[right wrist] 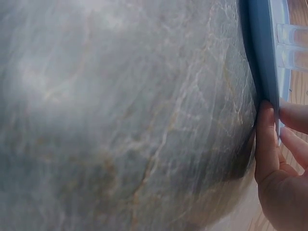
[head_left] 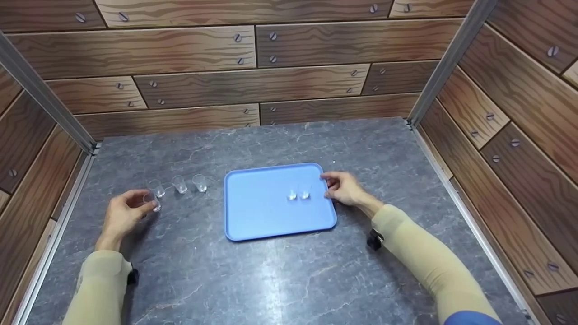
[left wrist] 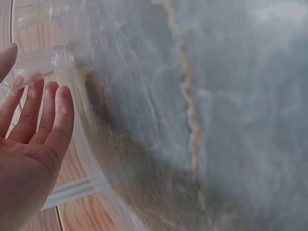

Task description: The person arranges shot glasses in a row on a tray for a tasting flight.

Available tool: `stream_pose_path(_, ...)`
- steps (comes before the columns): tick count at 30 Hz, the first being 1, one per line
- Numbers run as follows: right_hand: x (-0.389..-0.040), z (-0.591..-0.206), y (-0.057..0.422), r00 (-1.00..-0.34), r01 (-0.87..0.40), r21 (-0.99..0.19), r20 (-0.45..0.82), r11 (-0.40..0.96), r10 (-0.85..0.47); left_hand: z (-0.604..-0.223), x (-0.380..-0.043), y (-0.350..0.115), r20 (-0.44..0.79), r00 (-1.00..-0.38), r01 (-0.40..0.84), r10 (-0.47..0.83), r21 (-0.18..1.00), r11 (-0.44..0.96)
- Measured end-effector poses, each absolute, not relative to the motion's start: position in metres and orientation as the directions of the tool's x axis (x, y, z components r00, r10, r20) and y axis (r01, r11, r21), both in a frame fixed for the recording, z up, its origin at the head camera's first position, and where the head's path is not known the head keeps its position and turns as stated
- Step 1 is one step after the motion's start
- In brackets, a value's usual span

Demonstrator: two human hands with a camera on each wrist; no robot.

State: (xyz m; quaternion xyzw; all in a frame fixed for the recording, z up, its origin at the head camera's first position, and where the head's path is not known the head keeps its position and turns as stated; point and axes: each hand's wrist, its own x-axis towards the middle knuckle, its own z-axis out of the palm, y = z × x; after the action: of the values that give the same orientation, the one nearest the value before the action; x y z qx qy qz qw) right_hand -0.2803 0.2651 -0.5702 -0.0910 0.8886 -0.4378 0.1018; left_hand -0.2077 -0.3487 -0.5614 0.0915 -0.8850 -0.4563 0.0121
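Observation:
At the left of the table my left hand (head_left: 123, 212) pinches a small clear shot glass (head_left: 155, 204) between thumb and fingers. In the left wrist view, fingertips (left wrist: 34, 79) lie against the side of this glass (left wrist: 38, 65). Three more shot glasses stand in a row just beyond: a near one (head_left: 158, 189), a middle one (head_left: 179, 185) and one nearest the tray (head_left: 199, 183). My right hand (head_left: 345, 187) grips the right rim of a blue tray (head_left: 257, 221). Two shot glasses stand side by side on the tray, one (head_left: 292, 195) left of the other (head_left: 305, 194).
The grey marbled tabletop (head_left: 216, 280) lies under everything. Wood-patterned walls (head_left: 203, 49) close it in at the back and both sides, with metal rails (head_left: 469, 230) along the side edges.

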Motion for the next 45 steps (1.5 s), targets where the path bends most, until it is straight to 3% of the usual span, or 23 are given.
stream_pose_path(19,-0.281,-0.572,0.263,-0.963,-0.053,-0.802,-0.116,0.595,-0.242,-0.546,-0.205,-0.318,0.009,-0.99,-0.07,-0.14,0.831,0.552)
stream_pose_path(45,-0.282,-0.572,0.264,-0.963,-0.031,-0.796,-0.138,0.604,-0.231,-0.539,-0.231,-0.245,0.008,-0.997,0.049,0.078,0.844,0.535)
